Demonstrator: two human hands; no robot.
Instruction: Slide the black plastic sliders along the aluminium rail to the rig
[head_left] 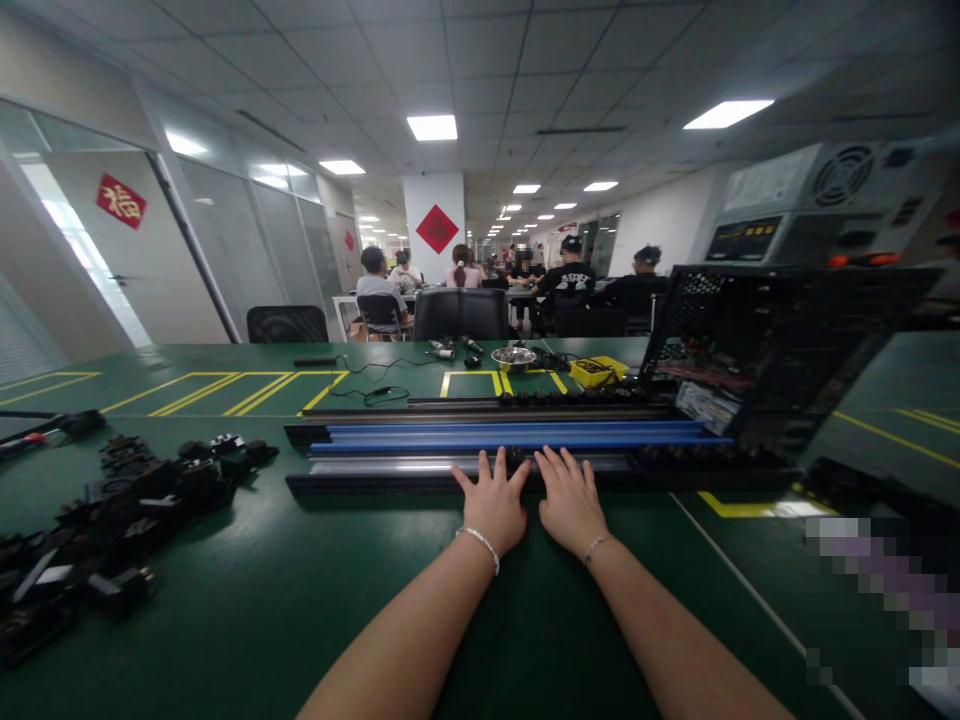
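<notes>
Long black rails with a blue strip (450,434) lie crosswise on the green table (300,600). My left hand (495,505) rests with its fingers spread, their tips at the near edge of the clear and black rail (390,467). Close on its right, my right hand (571,500) lies palm down, fingers stretched out, with the tips on the same near rail. Neither hand has anything gripped. A small black piece between the hands on the rails is too small to make out.
Black parts (180,490) are heaped at the left. An open computer case (757,350) stands at the right behind the rails' end. Farther back are a metal bowl (514,357), a yellow tray (598,372) and cables. Several people sit beyond the table.
</notes>
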